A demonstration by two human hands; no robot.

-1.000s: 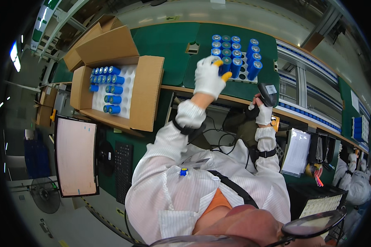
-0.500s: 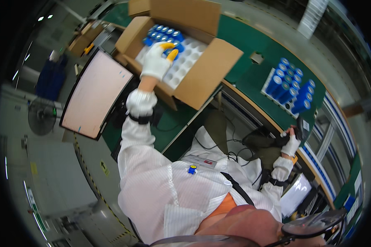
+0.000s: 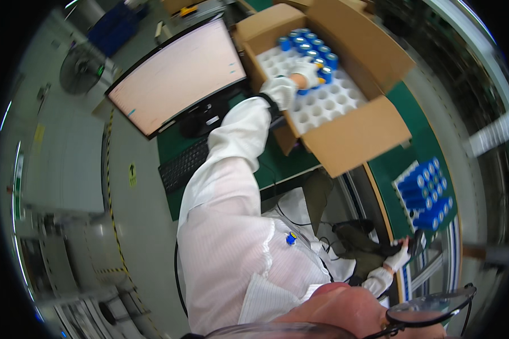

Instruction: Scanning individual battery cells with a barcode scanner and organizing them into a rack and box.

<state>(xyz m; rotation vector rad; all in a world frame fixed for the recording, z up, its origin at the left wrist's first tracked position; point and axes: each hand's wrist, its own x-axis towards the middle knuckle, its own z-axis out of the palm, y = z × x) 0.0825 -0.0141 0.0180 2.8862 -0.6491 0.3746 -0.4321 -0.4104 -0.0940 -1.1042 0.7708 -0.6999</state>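
Left hand [image 3: 307,73] half-curled at boxed blue cells [image 3: 331,59], grip unclear, right hand [image 3: 399,257] wrapped around scanner [image 3: 417,243]

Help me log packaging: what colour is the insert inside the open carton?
The insert is white, seen best in the head view.

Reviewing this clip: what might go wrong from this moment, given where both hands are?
The left hand is among closely set blue cylinders in the white tray, so it might knock a neighbour.

The right hand holds a dark scanner close to the grouped cylinders on the bench; a careless swing could bump them.
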